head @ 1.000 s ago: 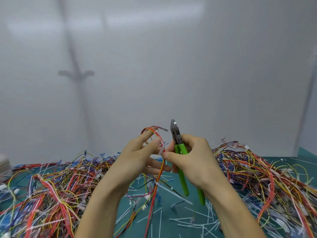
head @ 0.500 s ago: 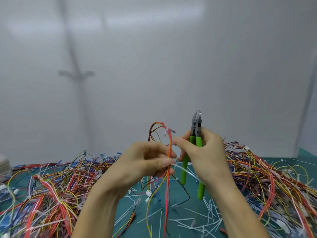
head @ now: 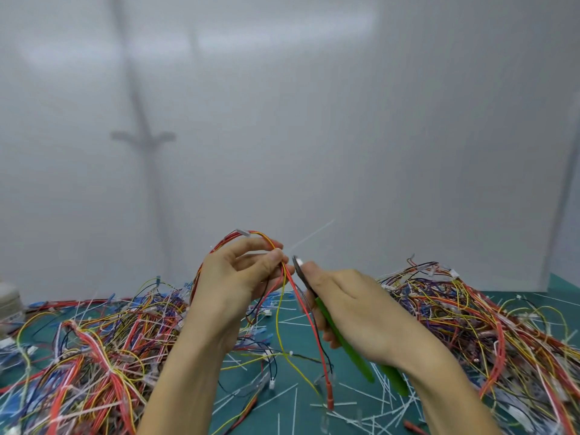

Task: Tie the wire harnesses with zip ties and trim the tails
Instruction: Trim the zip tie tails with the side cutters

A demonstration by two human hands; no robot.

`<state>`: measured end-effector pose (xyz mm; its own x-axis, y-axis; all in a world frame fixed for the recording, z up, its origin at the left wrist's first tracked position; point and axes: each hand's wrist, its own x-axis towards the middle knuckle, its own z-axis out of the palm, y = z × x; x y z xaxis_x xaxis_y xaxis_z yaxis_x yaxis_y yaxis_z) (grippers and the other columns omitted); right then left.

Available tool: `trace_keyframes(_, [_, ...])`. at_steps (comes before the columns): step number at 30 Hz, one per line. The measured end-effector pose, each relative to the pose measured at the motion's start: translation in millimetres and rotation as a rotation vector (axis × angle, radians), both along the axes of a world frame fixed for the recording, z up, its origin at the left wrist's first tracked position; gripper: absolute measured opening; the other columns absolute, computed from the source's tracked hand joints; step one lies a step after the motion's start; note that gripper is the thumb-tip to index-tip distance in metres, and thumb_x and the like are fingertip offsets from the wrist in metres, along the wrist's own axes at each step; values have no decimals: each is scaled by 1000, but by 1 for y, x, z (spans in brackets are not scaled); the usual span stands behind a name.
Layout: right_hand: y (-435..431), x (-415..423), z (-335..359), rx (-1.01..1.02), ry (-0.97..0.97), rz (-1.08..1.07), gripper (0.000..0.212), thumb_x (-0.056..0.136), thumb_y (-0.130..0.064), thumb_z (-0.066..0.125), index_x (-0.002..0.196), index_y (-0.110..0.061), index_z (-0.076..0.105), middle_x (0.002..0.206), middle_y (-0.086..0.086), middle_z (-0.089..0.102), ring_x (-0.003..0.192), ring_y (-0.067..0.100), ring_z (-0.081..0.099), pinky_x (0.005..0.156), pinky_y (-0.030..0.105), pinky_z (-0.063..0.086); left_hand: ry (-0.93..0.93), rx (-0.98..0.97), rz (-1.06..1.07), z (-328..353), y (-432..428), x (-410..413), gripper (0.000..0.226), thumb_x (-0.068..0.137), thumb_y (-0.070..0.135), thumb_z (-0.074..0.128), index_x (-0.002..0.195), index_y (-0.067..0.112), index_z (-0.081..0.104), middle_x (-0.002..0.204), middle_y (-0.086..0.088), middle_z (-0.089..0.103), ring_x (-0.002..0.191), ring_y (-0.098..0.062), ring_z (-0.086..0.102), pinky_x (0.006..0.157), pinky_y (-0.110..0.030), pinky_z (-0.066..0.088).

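Loosely, thin wires (head: 251, 235) loop beside green-handled cutters (head: 356, 357)

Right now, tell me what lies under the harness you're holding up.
Under the harness in the left hand: green mat, scattered cut tie tails and loose wires. The forearms and the right hand with the cutters cover part of the mat.

The right hand (head: 357, 312) hides most of the green cutters (head: 361, 364); their tip is a blur. The zip tie tail (head: 311, 237) shows only as a faint streak. The wire piles (head: 94, 356) run out of view at both sides.
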<state>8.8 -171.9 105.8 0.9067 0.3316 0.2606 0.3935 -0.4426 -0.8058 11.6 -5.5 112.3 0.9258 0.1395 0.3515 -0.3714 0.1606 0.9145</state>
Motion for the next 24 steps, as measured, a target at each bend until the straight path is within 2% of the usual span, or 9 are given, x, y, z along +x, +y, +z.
trace_keyframes(3, [1, 0, -1, -70, -123, -57, 53, 99, -54, 28, 63, -29, 58, 56, -13, 60, 57, 9, 54, 71, 36, 52, -6, 4, 25, 2, -1, -1, 9, 83, -1, 67, 92, 0, 70, 80, -17, 75, 71, -21, 74, 61, -20, 57])
trace_keyframes(5, [3, -1, 1, -77, -137, -49, 49, 104, -44, 28, 65, -45, 58, 56, -27, 57, 57, 6, 50, 69, 35, 48, -10, 27, 37, 2, -3, -1, 9, 82, -1, 69, 90, 2, 72, 80, -18, 75, 71, -23, 74, 63, -22, 59])
trace_keyframes(6, [4, -3, 3, -86, -141, -49, 49, 105, -41, 28, 67, -55, 56, 57, -31, 56, 58, 7, 50, 68, 34, 48, -11, 39, 43, 2, -4, -1, 9, 81, -1, 70, 90, 2, 72, 80, -19, 75, 71, -23, 74, 63, -22, 59])
trace_keyframes(7, [5, -4, 4, -94, -150, -54, 49, 105, -40, 28, 68, -57, 55, 58, -28, 57, 60, 10, 52, 68, 35, 49, -12, 50, 48, 2, -4, -2, 9, 82, -1, 70, 89, 2, 72, 79, -19, 75, 71, -23, 74, 63, -21, 59])
trace_keyframes(9, [4, -5, 5, -103, -176, -72, 47, 105, -41, 29, 68, -36, 58, 56, -13, 57, 65, 19, 58, 69, 40, 52, -18, 69, 58, 2, -5, -2, 9, 81, -1, 71, 89, 2, 72, 78, -17, 75, 70, -23, 74, 61, -19, 57])
trace_keyframes(11, [3, -5, 5, -111, -193, -95, 48, 104, -44, 30, 68, -22, 54, 55, -7, 54, 67, 23, 60, 69, 42, 53, -22, 81, 62, 2, -6, -2, 9, 81, -2, 71, 88, 2, 73, 76, -16, 75, 68, -21, 73, 59, -18, 56])
trace_keyframes(16, [2, -2, 3, -117, -190, -77, 49, 105, -43, 32, 67, -27, 59, 54, -19, 57, 61, 19, 56, 71, 45, 54, -18, 100, 70, 4, -7, -4, 8, 78, 0, 74, 86, 3, 74, 75, -15, 75, 63, -16, 71, 57, -16, 54])
trace_keyframes(21, [3, 0, 2, -53, -180, -52, 40, 105, -37, 35, 75, -24, 59, 52, 0, 57, 47, 13, 51, 64, 44, 56, 14, 107, 43, 5, -4, -5, 10, 79, 1, 73, 88, 4, 74, 77, -16, 75, 64, -17, 70, 59, -17, 55])
trace_keyframes(24, [2, 1, -1, -1, -108, -41, 50, 104, -40, 36, 68, -14, 61, 49, 4, 55, 42, 17, 53, 49, 39, 54, 37, 141, 43, 5, -1, -6, 11, 81, 3, 73, 91, 7, 74, 82, -16, 76, 70, -18, 71, 64, -20, 58])
